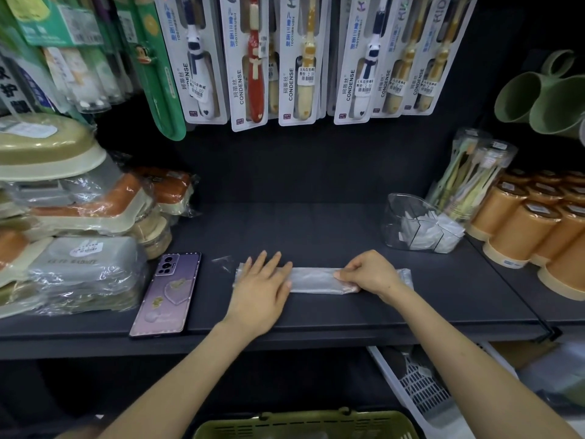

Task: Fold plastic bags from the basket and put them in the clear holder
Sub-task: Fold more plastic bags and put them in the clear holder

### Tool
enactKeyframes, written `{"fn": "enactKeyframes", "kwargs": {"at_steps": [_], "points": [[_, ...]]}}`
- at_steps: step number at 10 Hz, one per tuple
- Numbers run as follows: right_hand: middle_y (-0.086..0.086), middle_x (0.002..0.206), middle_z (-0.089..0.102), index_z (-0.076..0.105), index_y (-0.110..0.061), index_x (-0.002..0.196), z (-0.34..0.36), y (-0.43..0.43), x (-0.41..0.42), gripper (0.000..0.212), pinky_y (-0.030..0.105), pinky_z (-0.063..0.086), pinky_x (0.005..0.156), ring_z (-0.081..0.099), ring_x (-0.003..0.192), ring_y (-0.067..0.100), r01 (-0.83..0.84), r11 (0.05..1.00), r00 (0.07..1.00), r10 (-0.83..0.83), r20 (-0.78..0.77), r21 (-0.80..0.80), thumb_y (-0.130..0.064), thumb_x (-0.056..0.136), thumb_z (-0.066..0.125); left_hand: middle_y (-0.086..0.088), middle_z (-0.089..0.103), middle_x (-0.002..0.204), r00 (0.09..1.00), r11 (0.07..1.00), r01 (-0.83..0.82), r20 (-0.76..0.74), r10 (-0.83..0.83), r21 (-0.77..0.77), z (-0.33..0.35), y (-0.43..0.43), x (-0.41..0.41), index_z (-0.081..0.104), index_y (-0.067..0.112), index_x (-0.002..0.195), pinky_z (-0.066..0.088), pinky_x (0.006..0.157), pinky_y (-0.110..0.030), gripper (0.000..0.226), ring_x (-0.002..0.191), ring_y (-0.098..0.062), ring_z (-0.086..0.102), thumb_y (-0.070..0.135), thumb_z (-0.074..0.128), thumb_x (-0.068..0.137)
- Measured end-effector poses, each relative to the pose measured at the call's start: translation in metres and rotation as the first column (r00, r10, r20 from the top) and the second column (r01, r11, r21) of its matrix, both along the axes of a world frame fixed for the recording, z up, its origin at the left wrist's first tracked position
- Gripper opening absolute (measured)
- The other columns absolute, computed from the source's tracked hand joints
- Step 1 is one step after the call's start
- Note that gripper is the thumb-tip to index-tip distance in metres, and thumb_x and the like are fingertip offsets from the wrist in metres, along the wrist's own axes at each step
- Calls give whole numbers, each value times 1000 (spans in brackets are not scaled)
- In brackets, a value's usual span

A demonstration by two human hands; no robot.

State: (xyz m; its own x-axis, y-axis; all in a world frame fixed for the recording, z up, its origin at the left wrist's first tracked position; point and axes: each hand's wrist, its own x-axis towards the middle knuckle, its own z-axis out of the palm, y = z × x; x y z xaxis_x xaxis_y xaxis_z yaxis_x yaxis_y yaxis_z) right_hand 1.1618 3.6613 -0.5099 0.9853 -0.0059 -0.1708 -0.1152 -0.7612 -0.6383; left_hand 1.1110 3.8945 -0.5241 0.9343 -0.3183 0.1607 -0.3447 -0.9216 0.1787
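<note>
Plastic bag mid-fold on the shelf (316, 229); the clear holder (395, 213) stands beyond the fingers of my right hand (372, 274).
The plastic bag (313, 278) lies as a strip under both hands: the fingers of my left hand (262, 288) press it spread flat, the right ones pinch it. I judge the slick film springs open if either lifts.

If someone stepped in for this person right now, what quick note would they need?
The left hand presses flat on the left end of the plastic bag, a long folded strip on the shelf.
The right hand pinches its right part.
The clear holder stands back right, with folded bags already inside.
The basket sits below, contents unclear.
Left to do: finish folding this strip and put it in the holder.
</note>
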Motion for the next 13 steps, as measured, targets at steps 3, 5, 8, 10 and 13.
{"fn": "enactKeyframes", "kwargs": {"at_steps": [3,5,8,10,13], "points": [[-10,36,46,67,-10,63,15,5,-4,32,22,31,46,40,38,3,8,1000,999,-8,-44,9,-35,84,72,-6,0,162,968,978,-163,-169,184,129,-10,-6,0,5,26,154,-6,121,-38,63,149,-26,-4,55,1,98],[4,64,55,55,-13,66,19,10,-7,40,27,39,61,52,61,18,55,998,998,-56,-36,-12,-45,86,66,-5,0,162,967,975,-177,-164,198,134,-8,-7,0,5,28,155,-7,119,-37,58,149,-24,-4,50,13,102],[6,119,68,70,-21,115,-12,65,-49,53,53,41,101,64,110,27,-111,785,762,461,455,-609,-43,94,27,-6,-2,162,966,977,-183,-164,198,106,-10,-7,1,6,28,154,-7,119,-37,58,149,-23,-4,50,16,102],[-6,162,2,5,-38,152,-19,30,-48,75,51,-13,115,-4,149,15,-249,756,941,338,34,-605,-66,85,-13,-5,-3,162,963,976,-189,-173,206,112,-9,-7,1,4,30,154,-7,119,-37,58,149,-22,-5,50,16,102],[-2,161,13,15,-27,154,-2,-40,-44,97,47,-9,117,6,149,19,-50,797,980,154,123,-602,-61,70,-23,-5,-2,162,967,974,-182,-152,202,137,-10,-6,2,3,29,154,-6,119,-37,58,149,-23,-4,50,14,102]]}}
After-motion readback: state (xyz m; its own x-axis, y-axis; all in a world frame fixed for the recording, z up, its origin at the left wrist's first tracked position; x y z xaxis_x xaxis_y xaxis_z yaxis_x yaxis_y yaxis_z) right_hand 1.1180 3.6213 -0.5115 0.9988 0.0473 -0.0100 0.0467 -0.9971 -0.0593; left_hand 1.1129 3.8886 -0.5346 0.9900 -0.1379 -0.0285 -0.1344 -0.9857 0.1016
